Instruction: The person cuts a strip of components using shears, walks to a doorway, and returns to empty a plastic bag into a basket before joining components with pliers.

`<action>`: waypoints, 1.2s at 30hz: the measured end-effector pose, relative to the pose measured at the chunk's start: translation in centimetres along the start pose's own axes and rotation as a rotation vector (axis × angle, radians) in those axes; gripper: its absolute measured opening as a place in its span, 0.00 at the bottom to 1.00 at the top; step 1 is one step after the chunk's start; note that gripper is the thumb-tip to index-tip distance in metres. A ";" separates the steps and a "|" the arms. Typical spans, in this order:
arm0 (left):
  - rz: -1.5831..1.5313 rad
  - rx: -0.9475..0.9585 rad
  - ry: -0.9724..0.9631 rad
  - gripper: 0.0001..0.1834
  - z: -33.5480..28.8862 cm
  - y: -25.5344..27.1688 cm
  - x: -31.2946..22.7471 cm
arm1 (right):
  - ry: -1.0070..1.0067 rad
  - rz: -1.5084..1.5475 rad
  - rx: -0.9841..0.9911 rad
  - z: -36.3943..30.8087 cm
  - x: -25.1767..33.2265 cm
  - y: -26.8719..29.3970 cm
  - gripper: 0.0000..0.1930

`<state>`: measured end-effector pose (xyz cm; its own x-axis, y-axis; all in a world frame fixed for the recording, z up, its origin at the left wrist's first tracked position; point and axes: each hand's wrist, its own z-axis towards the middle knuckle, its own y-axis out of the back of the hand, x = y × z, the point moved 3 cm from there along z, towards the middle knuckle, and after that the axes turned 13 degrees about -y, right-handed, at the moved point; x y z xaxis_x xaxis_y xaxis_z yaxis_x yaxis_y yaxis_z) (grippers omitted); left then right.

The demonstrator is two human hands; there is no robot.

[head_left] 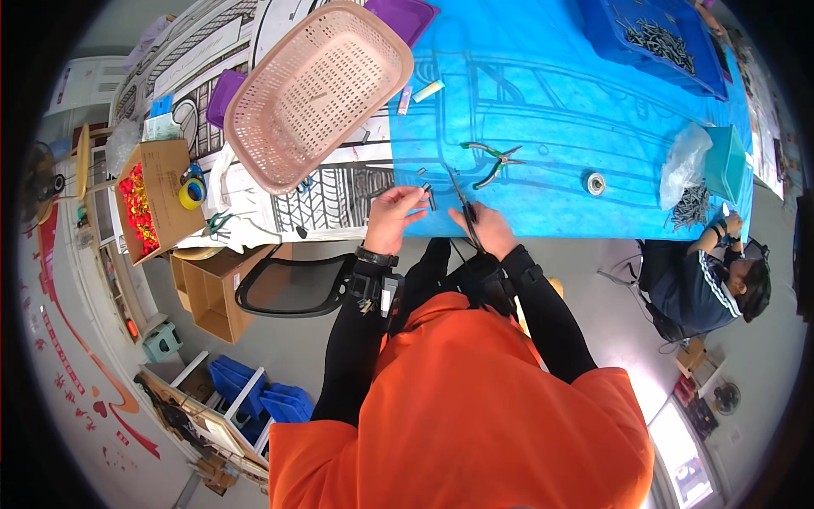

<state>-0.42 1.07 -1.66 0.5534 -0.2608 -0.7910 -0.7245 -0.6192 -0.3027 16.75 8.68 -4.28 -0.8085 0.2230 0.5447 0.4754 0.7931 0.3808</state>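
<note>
My left hand (397, 219) is over the table's front edge, its thumb and fingers pinched at a small dark cylindrical piece (431, 198). To its right, my right hand (490, 229) is closed around a slim dark tool (463, 200) with a narrow tip, pointing away from me; its exact kind is too small to tell. Another small dark piece (421, 171) lies on the blue sheet (543, 212) just beyond my left hand. Green-handled pliers (493, 163) rest farther off, jaws toward the right. A round metal part (595, 183) sits to their right.
A pink perforated basket (244, 127) stands at the left. At the far right is a blue bin (619, 64) of dark parts; nearer are a plastic bag (685, 161) and loose parts (691, 208). A cardboard box (176, 191) stands left. Another person (695, 284) sits right.
</note>
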 end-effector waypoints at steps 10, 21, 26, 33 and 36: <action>0.126 -0.028 -0.097 0.09 -0.2 0.8 0.6 | 0.169 -0.276 -0.456 5.8 -1.2 -3.3 0.17; 0.681 0.370 -0.257 0.11 -0.4 -2.7 2.6 | 0.225 0.748 0.258 -0.4 -1.6 -0.2 0.12; 0.697 0.535 -0.122 0.06 -0.1 -2.8 7.6 | 0.046 0.835 0.275 -1.6 -6.7 -1.3 0.07; 0.648 0.853 0.142 0.16 0.7 -10.3 14.1 | -0.247 1.068 -0.116 -2.9 -23.3 5.9 0.07; 0.669 0.800 0.245 0.18 1.1 -11.3 13.9 | -0.326 1.394 -0.540 -4.1 -32.6 12.6 0.08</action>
<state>15.03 5.30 -9.79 -0.0527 -0.5639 -0.8242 -0.9211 0.3463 -0.1781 50.56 9.04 -14.15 0.3711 0.7605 0.5329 0.9046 -0.4258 -0.0222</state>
